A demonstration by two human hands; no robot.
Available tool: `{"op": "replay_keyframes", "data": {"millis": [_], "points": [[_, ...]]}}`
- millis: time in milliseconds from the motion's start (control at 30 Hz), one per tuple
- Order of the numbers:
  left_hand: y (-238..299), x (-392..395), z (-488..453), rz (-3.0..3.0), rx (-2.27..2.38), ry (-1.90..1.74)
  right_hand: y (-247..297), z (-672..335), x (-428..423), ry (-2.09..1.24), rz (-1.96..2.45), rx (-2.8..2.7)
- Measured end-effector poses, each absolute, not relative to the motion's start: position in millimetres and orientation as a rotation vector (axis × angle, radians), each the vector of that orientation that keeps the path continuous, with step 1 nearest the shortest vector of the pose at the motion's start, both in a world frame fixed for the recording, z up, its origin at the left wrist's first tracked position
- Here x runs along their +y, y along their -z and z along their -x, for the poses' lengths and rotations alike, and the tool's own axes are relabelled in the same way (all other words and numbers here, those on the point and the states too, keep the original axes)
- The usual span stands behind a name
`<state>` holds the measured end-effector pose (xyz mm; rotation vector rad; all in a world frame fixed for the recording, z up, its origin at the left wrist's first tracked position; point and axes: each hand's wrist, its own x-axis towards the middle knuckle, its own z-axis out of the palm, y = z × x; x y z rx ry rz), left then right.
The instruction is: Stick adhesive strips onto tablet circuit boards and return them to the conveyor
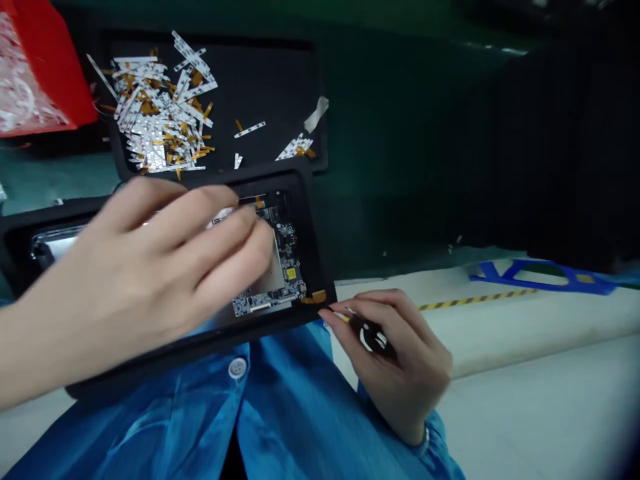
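My left hand [160, 267] lies across a black-framed tablet housing [313, 267], its fingertips on or just over an exposed circuit board [285, 267] and hiding part of it. It holds nothing I can see. My right hand [395, 353] is at the housing's lower right corner, pinching a small flexible strip [345, 319] between its fingers. Most of the strip is hidden by those fingers. An orange flex tab [314, 297] lies on the frame nearby. Above the housing, a black tray [270, 80] carries a loose heap of white-and-orange flexible strips [160, 113].
A red bin [35, 73] holding white material stands at the top left. Blue tape [545, 277] and yellow-and-black tape [475, 300] mark the floor at right. A blue smock [150, 427] fills the bottom of the view.
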<state>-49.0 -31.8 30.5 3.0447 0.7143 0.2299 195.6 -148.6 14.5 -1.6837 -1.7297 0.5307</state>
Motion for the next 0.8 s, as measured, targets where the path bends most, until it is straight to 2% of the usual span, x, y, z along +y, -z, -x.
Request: {"op": "replay_keyframes", "data": {"millis": [133,300,433,533,600,700,800], "points": [[-27.3,-37.5,20.6,-2.948,0.646,-0.395,-18.2,-194.4,-158.2,-0.421,1.676,-1.851],[-15.8,-32.5,3.5,-2.683,0.587,-0.321,-16.2,-186.3,-161.4,-0.243,1.73,-1.967],[-17.4,-22.8,10.9,-2.536,0.615,-0.33,-14.0,-183.0,-165.0,-0.294,1.692,-1.899],[-26.1,-18.5,19.3,-2.569,0.669,-0.375,-8.6,-192.9,-152.9,-0.364,1.647,-1.647],[-31.6,-16.5,24.8,-2.664,0.705,-0.394,0.8,-208.5,-120.8,-0.492,1.586,-1.38],[-34.9,-12.7,32.6,-2.869,0.802,-0.385,17.9,-243.9,-28.7,-0.886,1.479,-1.016],[-31.8,-11.1,44.8,-2.987,0.952,-0.369,25.8,-283.6,82.1,-0.944,1.479,-0.899]]}}
